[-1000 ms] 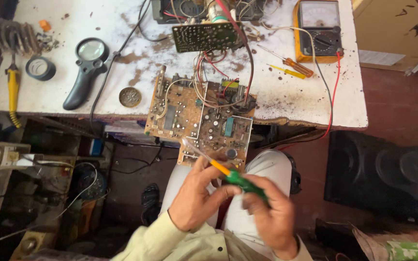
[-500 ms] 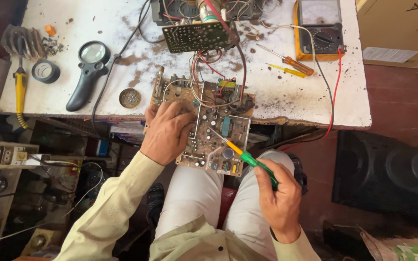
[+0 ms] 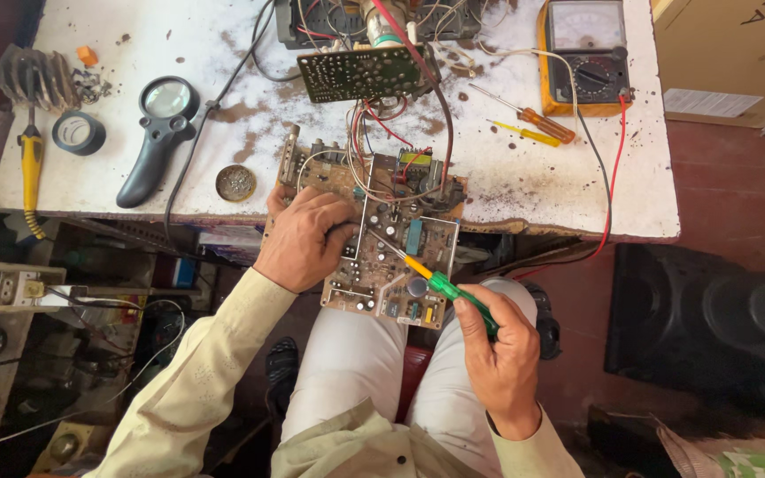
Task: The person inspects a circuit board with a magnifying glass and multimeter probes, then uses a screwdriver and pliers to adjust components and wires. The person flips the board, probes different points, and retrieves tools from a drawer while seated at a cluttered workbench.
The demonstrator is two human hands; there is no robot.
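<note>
Your left hand [image 3: 305, 237] lies flat, fingers together, on the brown circuit board [image 3: 374, 239] overhanging the worktop's [image 3: 179, 177] near edge; your right hand [image 3: 499, 354] clamps a green-handled screwdriver [image 3: 427, 279], tip on the board

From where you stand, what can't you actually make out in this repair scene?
- Head view: the part of the brown circuit board under the left hand is hidden by that hand.
- The screwdriver tip is too thin to tell which component it touches.
- The device at the top is cut off by the frame edge.
- The multimeter dial reading is too small to tell.
- The right hand covers the handle's end.
</note>
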